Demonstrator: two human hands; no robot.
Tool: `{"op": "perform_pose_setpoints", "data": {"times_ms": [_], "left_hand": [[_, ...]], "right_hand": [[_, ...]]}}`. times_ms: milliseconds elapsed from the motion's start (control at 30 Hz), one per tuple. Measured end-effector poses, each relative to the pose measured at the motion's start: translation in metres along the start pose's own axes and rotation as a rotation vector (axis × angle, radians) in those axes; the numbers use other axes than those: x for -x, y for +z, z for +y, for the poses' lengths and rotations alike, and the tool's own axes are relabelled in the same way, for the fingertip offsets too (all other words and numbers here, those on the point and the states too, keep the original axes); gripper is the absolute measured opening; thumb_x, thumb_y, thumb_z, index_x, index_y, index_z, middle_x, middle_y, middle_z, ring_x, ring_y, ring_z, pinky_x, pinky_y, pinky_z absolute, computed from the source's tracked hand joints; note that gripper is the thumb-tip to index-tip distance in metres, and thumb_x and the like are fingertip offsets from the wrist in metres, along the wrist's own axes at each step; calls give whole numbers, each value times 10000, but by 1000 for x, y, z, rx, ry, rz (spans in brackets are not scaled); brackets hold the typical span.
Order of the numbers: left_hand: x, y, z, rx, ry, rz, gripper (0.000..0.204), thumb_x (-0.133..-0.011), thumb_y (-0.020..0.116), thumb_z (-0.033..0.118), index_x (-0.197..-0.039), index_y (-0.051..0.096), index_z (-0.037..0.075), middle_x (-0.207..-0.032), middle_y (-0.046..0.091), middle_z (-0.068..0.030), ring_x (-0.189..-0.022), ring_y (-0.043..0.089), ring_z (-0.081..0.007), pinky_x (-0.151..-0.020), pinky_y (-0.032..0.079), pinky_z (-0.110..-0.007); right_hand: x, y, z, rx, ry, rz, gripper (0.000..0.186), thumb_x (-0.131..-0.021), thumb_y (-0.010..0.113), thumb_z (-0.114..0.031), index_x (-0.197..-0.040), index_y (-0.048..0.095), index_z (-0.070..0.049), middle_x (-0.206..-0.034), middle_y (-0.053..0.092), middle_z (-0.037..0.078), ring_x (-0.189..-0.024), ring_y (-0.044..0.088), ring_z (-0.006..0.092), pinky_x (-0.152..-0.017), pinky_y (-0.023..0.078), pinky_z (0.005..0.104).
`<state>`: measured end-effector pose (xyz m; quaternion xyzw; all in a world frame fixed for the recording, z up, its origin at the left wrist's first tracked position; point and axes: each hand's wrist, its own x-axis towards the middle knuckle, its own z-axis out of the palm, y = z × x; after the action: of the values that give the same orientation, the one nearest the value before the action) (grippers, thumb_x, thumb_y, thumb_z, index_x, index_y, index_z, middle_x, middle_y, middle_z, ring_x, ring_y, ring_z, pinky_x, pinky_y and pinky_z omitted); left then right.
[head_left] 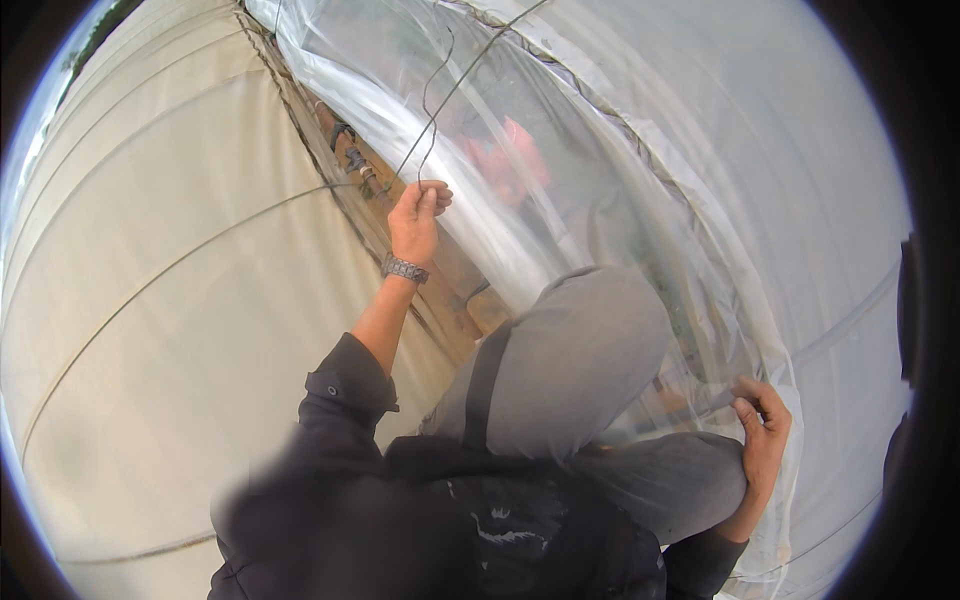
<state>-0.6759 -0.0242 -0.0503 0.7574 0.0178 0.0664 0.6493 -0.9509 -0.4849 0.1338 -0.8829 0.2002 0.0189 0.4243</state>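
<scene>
My left hand [420,208], with a watch on its wrist, is closed in a fist at the upper middle. A thin wavy wire [427,105] rises out of its fingers. Close by, a straighter cord [468,73] slants up to the right from beside the fist. At the lower right, beside my bent knee, my right hand [765,425] has its fingers curled and thumb bent in. They meet the clear plastic sheet [735,270] near its bunched edge; what lies between the fingertips is too small to make out.
Taut cream sheeting [170,300] with cords across it slopes away on the left. A brown beam [445,300] with dark fittings runs along the gap. Under the clear plastic shows a blurred red shape [505,160]. My grey-trousered legs [590,360] lie between my hands.
</scene>
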Motion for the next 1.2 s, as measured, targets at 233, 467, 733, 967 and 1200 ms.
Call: {"op": "perform_pose_setpoints", "data": {"times_ms": [233, 467, 733, 967, 1200], "left_hand": [[-78, -108, 148, 83, 369, 411, 206, -1097, 478, 110, -1104, 667, 29, -805, 619, -7, -645, 518, -60, -505, 394, -203], [-110, -170, 320, 45, 550, 294, 289, -1088, 529, 83, -1296, 620, -97, -899, 638, -82, -729, 530, -107, -515, 373, -195], [-127, -221, 412, -153, 580, 234, 299, -1093, 518, 94, -1309, 610, -92, -992, 597, -99, -823, 516, -131, -593, 391, -213], [-139, -250, 447, -274, 558, 253, 308, -1098, 508, 103, -1321, 602, -87, -1074, 562, -115, -905, 504, -151, -662, 407, -229], [-150, -257, 459, -328, 521, 258, 317, -1102, 499, 113, -1333, 593, -83, -1155, 527, -130, -987, 492, -172, -730, 423, -245]], "right_hand": [[-3, -1, 11, -92, 20, 7, 284, -928, 714, -51, -1201, 713, 27, -1001, 727, 91, -930, 663, 180, -872, 524, 315], [-9, -1, 20, -128, -13, 31, 280, -943, 717, -64, -1211, 716, 17, -990, 731, 90, -917, 659, 172, -882, 519, 316], [-15, -1, 17, -118, -39, 68, 263, -953, 695, -55, -1205, 710, 22, -965, 717, 71, -913, 650, 165, -893, 512, 312], [-27, 0, -27, -63, -196, 39, 271, -906, 692, 0, -1175, 715, 24, -937, 695, 65, -887, 634, 162, -863, 505, 299], [-43, 28, -148, -64, -563, -179, 412, -846, 724, 22, -1255, 689, -14, -979, 678, 93, -805, 626, 201, -795, 513, 322]]}}
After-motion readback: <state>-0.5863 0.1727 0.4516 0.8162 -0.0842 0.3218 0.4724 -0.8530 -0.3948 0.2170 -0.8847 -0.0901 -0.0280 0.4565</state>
